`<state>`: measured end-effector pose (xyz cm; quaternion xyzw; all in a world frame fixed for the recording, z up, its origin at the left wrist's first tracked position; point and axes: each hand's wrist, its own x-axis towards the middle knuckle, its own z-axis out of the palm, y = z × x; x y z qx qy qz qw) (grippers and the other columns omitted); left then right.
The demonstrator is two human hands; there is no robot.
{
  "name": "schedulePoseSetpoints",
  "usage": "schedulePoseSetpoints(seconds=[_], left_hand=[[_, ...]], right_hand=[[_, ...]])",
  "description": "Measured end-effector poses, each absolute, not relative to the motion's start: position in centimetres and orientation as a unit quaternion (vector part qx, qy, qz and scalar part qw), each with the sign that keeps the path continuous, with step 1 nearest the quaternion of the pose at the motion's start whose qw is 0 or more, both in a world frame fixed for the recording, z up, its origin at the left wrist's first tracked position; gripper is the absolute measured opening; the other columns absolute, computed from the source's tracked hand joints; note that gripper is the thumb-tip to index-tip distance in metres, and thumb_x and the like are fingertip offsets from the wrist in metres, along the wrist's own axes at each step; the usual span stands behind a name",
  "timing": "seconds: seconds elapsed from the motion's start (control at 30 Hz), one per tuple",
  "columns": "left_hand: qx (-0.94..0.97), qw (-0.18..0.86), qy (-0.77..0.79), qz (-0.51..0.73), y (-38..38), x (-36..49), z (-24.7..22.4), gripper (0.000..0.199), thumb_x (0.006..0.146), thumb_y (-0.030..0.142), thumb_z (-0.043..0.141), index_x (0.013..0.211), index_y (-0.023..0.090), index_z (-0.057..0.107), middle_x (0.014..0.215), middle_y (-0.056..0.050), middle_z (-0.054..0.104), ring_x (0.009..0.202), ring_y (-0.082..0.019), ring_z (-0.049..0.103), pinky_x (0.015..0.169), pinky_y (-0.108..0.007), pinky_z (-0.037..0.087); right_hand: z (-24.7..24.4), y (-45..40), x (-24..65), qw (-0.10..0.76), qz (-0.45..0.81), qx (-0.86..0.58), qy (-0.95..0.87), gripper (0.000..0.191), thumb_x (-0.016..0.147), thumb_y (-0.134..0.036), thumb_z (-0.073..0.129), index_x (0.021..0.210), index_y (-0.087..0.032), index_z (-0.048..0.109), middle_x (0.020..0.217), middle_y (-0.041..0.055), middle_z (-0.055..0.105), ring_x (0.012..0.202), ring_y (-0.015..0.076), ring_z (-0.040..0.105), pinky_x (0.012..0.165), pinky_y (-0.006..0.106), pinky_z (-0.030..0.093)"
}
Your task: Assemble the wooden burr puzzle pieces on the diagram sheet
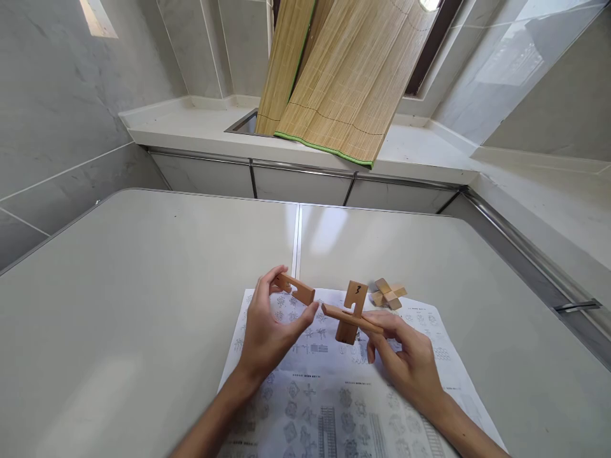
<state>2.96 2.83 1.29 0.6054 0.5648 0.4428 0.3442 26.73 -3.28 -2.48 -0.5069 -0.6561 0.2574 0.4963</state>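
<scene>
Between the thumb and fingers of my left hand [270, 324] is a notched wooden puzzle piece [302, 292], held by its ends above the sheet. My right hand [405, 350] pinches two interlocked wooden puzzle pieces [352, 317] that form a cross. The upright one of these carries a black "3" and a cut-out notch; the other passes through it and runs back into my right fingers. A small gap separates the left piece from the cross. Under both hands lies a white instruction sheet [305, 362] printed with small puzzle diagrams.
An assembled wooden cross puzzle [387, 294] rests at the sheet's upper right edge. The white table [143, 286] has a seam down its middle. Beyond it, a bamboo mat [344, 83] leans on the ledge [191, 124] by the tiled wall.
</scene>
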Motion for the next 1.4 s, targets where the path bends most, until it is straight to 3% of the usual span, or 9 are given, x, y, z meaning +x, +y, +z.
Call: schedulePoseSetpoints(seconds=[0.13,0.23,0.37,0.57,0.9,1.13,1.23,1.3,1.4], left_hand=[[0.634,0.266,0.605,0.402,3.6,2.1,0.9,0.072,0.082,0.046,0.079,0.143,0.022,0.048,0.146,-0.014,0.052,0.131,-0.032,0.058,0.108,-0.049,0.053],[0.642,0.26,0.62,0.369,3.8,1.2,0.9,0.078,0.081,0.047,0.079,0.146,0.021,0.044,0.145,-0.014,0.051,0.136,-0.034,0.054,0.113,-0.051,0.049],[0.651,0.242,0.637,0.335,3.4,-0.6,1.0,0.083,0.08,0.048,0.079,0.149,0.021,0.04,0.147,-0.015,0.053,0.14,-0.036,0.05,0.116,-0.055,0.045],[0.666,0.21,0.638,0.325,2.1,-2.9,0.1,0.076,0.082,0.049,0.077,0.146,0.024,0.045,0.146,-0.012,0.055,0.139,-0.036,0.05,0.115,-0.055,0.045],[0.676,0.226,0.631,0.308,1.7,-3.9,0.2,0.076,0.08,0.046,0.078,0.145,0.025,0.045,0.146,-0.012,0.054,0.143,-0.037,0.044,0.117,-0.058,0.043],[0.696,0.216,0.612,0.308,1.3,-3.5,0.7,0.075,0.083,0.046,0.077,0.147,0.025,0.046,0.154,-0.013,0.048,0.15,-0.038,0.034,0.12,-0.059,0.038],[0.705,0.225,0.571,0.356,0.9,-2.7,1.9,0.051,0.095,0.047,0.066,0.14,0.027,0.056,0.15,-0.01,0.055,0.142,-0.034,0.046,0.116,-0.054,0.044],[0.705,0.288,0.54,0.359,0.8,-2.0,3.0,0.036,0.1,0.048,0.059,0.127,0.026,0.067,0.133,-0.009,0.067,0.123,-0.03,0.062,0.106,-0.047,0.051],[0.703,0.4,0.499,0.311,1.0,-0.7,4.4,0.034,0.101,0.051,0.055,0.109,0.025,0.075,0.111,-0.006,0.076,0.105,-0.026,0.069,0.094,-0.038,0.055]], right_hand=[[-2.1,-3.2,26.6,0.494,0.255,-0.507,-0.659,0.013,0.106,-0.023,0.059,0.112,-0.024,0.07,0.091,0.0029,0.075,0.052,0.0113,0.063,0.053,0.027,0.053],[-1.8,-3.2,26.5,0.494,0.248,-0.504,-0.664,0.014,0.107,-0.025,0.058,0.111,-0.023,0.071,0.081,0.001,0.072,0.051,0.0124,0.063,0.052,0.027,0.052],[-1.8,-3.2,26.4,0.484,0.255,-0.518,-0.658,0.016,0.107,-0.03,0.058,0.11,-0.022,0.072,0.083,0.0033,0.076,0.051,0.0134,0.064,0.045,0.026,0.049],[-2.1,-3.4,26.2,0.465,0.258,-0.514,-0.673,0.02,0.108,-0.034,0.055,0.11,-0.022,0.071,0.075,0.0021,0.073,0.05,0.0145,0.064,0.042,0.025,0.048],[-2.3,-3.4,26.2,0.46,0.258,-0.499,-0.688,0.019,0.108,-0.032,0.054,0.109,-0.022,0.07,0.078,0.0015,0.073,0.051,0.0134,0.064,0.046,0.025,0.047],[-2.3,-3.6,26.0,0.446,0.283,-0.498,-0.688,0.018,0.108,-0.032,0.056,0.111,-0.022,0.07,0.069,-0.0006,0.069,0.051,0.0138,0.062,0.046,0.024,0.044],[-2.2,-3.8,25.8,0.449,0.317,-0.472,-0.69,0.016,0.109,-0.03,0.055,0.111,-0.023,0.07,0.082,0.0021,0.075,0.051,0.0122,0.063,0.046,0.024,0.046],[-2.2,-3.9,25.7,0.452,0.328,-0.443,-0.701,0.016,0.109,-0.027,0.054,0.112,-0.023,0.069,0.09,0.0035,0.077,0.051,0.0113,0.063,0.047,0.024,0.048],[-2.2,-4.1,25.5,0.449,0.328,-0.406,-0.725,0.016,0.109,-0.023,0.052,0.113,-0.024,0.067,0.092,0.0033,0.077,0.05,0.0104,0.063,0.048,0.023,0.05]])
